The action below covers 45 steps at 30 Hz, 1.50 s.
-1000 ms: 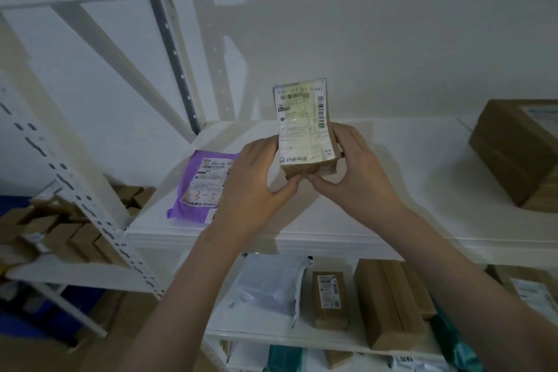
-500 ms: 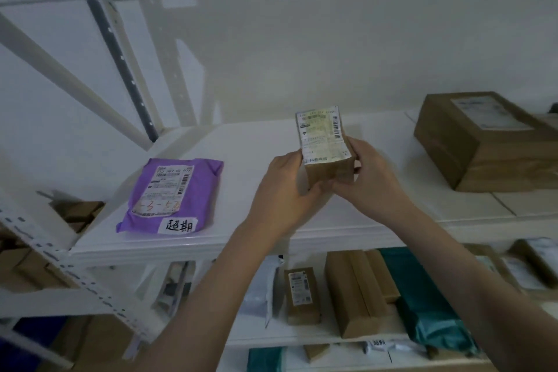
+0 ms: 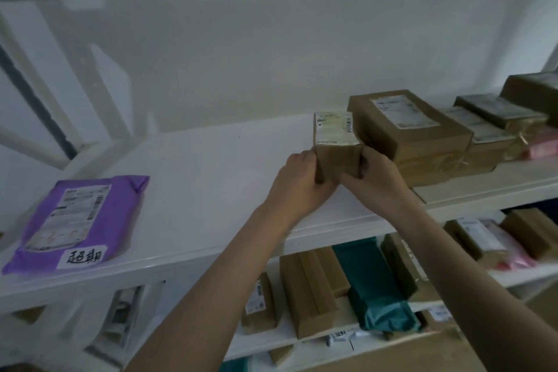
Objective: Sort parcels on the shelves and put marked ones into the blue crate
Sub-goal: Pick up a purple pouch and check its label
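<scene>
Two hands hold one small brown cardboard parcel (image 3: pixel 336 148) over the white upper shelf (image 3: pixel 211 178), towards its right half and just left of the large flat brown carton (image 3: pixel 407 133) that lies there. The left hand (image 3: pixel 297 181) curls its fingers (image 3: pixel 305 157) round the parcel's left side, and the right hand (image 3: pixel 376 175) grips the right side and lower edge.

By its size and the easy two-sided grip, the parcel is probably light; its cardboard walls look stiff, and the taped faces may be a little slick. The side walls near the bottom, where the fingers sit now, seem the safest hold.

It is a short box with a pale printed shipping label and barcode across its top face; no handwritten mark is visible on it. Near the shelf's front left corner lies a purple plastic mailer bag (image 3: pixel 78 220) bearing a white handwritten sticker.
</scene>
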Each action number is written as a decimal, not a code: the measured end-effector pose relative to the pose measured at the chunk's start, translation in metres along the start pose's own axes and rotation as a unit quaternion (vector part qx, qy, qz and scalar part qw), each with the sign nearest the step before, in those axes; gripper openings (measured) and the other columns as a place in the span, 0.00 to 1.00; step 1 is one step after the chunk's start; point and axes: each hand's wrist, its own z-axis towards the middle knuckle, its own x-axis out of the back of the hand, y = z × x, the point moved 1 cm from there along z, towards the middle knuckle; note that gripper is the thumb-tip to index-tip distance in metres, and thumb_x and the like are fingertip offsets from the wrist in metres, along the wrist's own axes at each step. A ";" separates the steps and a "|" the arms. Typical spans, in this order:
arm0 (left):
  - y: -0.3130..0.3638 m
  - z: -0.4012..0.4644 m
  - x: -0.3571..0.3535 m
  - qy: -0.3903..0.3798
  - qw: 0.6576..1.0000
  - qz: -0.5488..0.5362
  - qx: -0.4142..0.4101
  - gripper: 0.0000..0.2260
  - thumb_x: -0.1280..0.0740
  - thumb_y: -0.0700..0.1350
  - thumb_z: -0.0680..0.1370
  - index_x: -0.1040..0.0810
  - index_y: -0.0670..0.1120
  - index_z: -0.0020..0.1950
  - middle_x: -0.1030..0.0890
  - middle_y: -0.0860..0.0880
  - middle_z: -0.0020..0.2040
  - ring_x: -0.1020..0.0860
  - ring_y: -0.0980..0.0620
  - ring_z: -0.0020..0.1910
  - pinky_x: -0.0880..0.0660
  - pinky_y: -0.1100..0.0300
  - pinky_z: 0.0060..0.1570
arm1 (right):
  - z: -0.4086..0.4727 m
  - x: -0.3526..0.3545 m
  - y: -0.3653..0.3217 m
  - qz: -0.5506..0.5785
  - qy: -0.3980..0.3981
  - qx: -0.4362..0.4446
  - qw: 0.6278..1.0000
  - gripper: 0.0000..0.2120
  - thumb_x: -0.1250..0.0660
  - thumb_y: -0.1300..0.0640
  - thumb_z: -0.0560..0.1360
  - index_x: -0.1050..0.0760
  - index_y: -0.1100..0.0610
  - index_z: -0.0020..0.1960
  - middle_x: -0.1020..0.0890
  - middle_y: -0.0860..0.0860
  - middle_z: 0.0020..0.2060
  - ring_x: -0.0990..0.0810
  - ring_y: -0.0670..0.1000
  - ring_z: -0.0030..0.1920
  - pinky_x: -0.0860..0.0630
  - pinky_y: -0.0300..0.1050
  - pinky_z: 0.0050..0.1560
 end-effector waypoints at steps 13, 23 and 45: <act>-0.017 -0.141 0.102 -0.038 0.996 0.075 0.037 0.27 0.37 0.58 0.83 0.35 0.48 0.79 0.29 0.50 0.74 0.34 0.51 0.72 0.34 0.54 0.70 | -0.115 -0.029 -0.037 -0.084 0.098 -0.040 0.991 0.25 0.30 0.43 0.74 0.31 0.44 0.68 0.23 0.49 0.62 0.25 0.52 0.57 0.24 0.61 0.57; -0.092 -0.278 0.251 0.082 0.989 0.001 0.121 0.20 0.32 0.58 0.79 0.26 0.57 0.70 0.24 0.60 0.66 0.27 0.66 0.63 0.31 0.71 0.60 | -0.125 -0.191 -0.159 -0.083 -0.093 0.110 0.986 0.18 0.33 0.38 0.74 0.23 0.43 0.61 0.22 0.39 0.60 0.27 0.46 0.65 0.32 0.44 0.64; -0.198 -0.292 0.274 0.046 0.955 0.152 0.253 0.35 0.42 0.78 0.70 0.32 0.57 0.69 0.23 0.53 0.64 0.28 0.48 0.64 0.33 0.49 0.61 | -0.101 -0.291 -0.207 -0.234 -0.144 0.141 0.951 0.35 0.46 0.23 0.67 0.24 0.50 0.56 0.22 0.48 0.51 0.27 0.54 0.60 0.30 0.57 0.63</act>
